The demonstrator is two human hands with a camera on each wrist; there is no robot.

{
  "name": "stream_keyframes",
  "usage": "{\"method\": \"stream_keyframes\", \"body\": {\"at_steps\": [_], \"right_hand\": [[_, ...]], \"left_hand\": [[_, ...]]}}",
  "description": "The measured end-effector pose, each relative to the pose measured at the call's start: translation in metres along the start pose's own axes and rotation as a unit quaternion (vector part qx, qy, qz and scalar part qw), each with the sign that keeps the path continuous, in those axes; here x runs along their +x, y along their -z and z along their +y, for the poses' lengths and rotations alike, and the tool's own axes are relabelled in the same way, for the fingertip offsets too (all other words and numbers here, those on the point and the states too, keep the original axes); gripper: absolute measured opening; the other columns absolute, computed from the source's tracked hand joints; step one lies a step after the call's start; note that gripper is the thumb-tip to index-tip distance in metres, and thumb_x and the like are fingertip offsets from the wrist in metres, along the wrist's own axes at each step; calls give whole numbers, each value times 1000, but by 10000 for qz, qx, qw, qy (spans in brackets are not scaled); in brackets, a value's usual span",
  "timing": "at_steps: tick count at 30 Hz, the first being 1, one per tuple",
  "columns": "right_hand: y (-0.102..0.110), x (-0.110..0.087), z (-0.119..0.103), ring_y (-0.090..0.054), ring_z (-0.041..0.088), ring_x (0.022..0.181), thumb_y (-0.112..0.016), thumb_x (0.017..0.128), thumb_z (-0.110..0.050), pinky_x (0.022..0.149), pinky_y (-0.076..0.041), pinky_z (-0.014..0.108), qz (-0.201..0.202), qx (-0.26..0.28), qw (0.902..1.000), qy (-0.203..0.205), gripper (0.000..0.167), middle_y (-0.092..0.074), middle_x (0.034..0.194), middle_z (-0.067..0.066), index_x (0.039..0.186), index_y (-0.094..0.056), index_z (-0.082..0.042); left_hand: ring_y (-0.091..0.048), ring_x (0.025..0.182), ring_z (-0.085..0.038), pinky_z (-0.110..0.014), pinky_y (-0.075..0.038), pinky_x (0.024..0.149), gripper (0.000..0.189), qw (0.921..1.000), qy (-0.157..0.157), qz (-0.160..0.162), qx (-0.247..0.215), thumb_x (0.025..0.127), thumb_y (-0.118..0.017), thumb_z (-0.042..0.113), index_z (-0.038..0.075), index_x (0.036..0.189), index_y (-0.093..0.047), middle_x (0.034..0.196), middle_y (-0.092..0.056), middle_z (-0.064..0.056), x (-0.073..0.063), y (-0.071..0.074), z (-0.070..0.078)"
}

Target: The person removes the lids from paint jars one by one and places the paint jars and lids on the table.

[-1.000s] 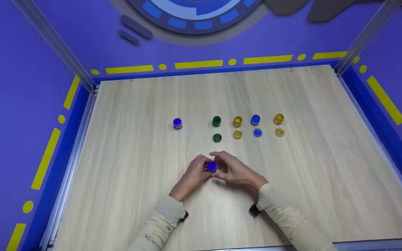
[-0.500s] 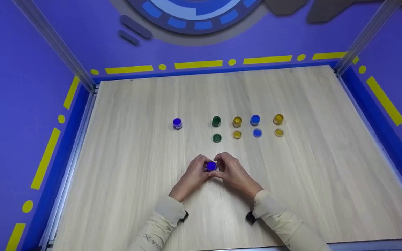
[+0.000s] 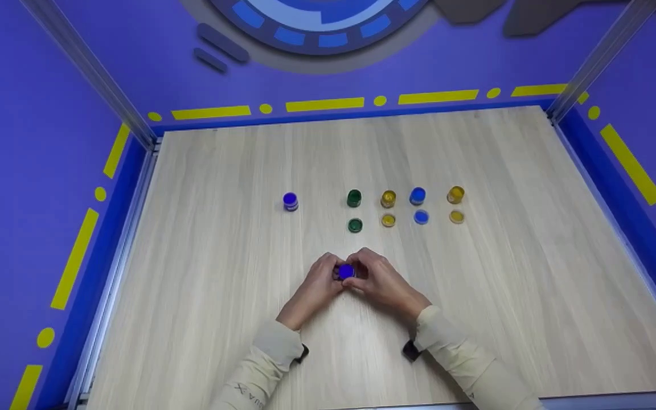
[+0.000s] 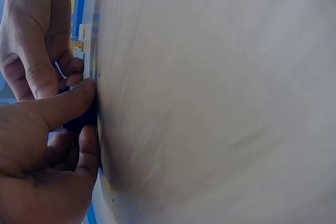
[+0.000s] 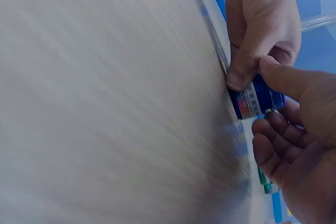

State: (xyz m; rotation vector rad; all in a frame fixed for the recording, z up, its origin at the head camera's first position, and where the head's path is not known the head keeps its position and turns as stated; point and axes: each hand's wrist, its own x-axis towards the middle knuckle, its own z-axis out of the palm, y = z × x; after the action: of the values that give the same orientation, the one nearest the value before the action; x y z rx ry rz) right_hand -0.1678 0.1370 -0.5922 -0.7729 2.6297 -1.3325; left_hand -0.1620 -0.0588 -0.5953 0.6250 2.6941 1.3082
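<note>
Low over the table's near middle, my left hand (image 3: 314, 287) grips a small paint jar (image 3: 346, 271) with a violet-blue top. Its thumb and fingers wrap the jar's lower part, beside a printed label (image 5: 248, 103) in the right wrist view. My right hand (image 3: 388, 287) comes from the other side and pinches the jar's upper end, thumb at the near side and index finger at the far side. In the left wrist view the dark blue jar body (image 4: 79, 121) shows between the left thumb and fingers, close to the tabletop.
Beyond the hands stands a row of jars: green (image 3: 354, 198), yellow (image 3: 388, 199), blue (image 3: 417, 196) and ochre (image 3: 456, 195). Before each lies a matching lid, such as the green lid (image 3: 355, 225). A violet jar (image 3: 290, 201) stands apart at left. Blue walls edge the wooden table (image 3: 220, 256).
The right hand's spread fingers have drawn in and closed around the jar's top, and its wrist has turned slightly. The left hand and the jar have stayed in place.
</note>
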Motion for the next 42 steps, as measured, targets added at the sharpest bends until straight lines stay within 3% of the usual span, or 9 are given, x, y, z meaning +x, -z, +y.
{"method": "stream_keyframes", "body": {"at_steps": [5,10,13,17,24,32,42], "right_hand": [[8,3,5,-60,14,98,-78,93,-14,87,-52,33,-495,82,9979,416,31,-65,112,0,122,-69,-8],[11,4,9,-59,15,100,-74,94,-10,87,-51,33,-683,64,9954,674,39,-63,118,0,133,-67,-11],[11,3,11,-59,18,100,-74,92,-9,87,-51,34,-703,66,9953,658,50,-62,118,1,140,-61,-9],[10,0,10,-60,21,96,-79,92,-18,84,-52,34,-594,227,9975,317,64,-61,114,2,146,-49,-5],[2,-7,5,-60,22,93,-83,88,-31,80,-53,32,11,227,9997,-108,65,-64,108,9,136,-54,2],[-4,-5,-2,-61,26,89,-85,85,-27,76,-51,31,510,101,9986,80,54,-64,102,12,124,-61,2],[-3,0,-5,-60,24,89,-85,86,-26,75,-50,29,232,-15,9996,-179,36,-62,98,6,110,-67,-7]], "left_hand": [[-55,94,-21,-36,-48,86,28,9999,94,-89,25,87,-80,4,1,105,-60,101,-59,-5,0,1,1],[-55,95,-20,-36,-49,86,29,9998,119,-93,119,88,-82,10,3,105,-60,101,-58,-5,1,1,2],[-57,97,-22,-38,-50,88,30,9998,115,-83,112,88,-83,11,2,105,-60,102,-59,-6,1,2,2],[-58,99,-24,-38,-50,89,32,9998,156,-94,-1,86,-84,9,1,108,-61,103,-60,-7,1,2,2],[-58,99,-24,-37,-50,89,34,9999,132,-45,-84,85,-85,10,1,109,-62,103,-61,-7,1,1,-1],[-57,95,-22,-36,-50,86,32,9998,174,-15,15,86,-84,12,1,106,-61,101,-59,-7,0,1,-2],[-55,93,-22,-35,-49,84,30,9999,64,66,131,86,-83,8,0,105,-61,99,-58,-7,0,-2,-1]]}}
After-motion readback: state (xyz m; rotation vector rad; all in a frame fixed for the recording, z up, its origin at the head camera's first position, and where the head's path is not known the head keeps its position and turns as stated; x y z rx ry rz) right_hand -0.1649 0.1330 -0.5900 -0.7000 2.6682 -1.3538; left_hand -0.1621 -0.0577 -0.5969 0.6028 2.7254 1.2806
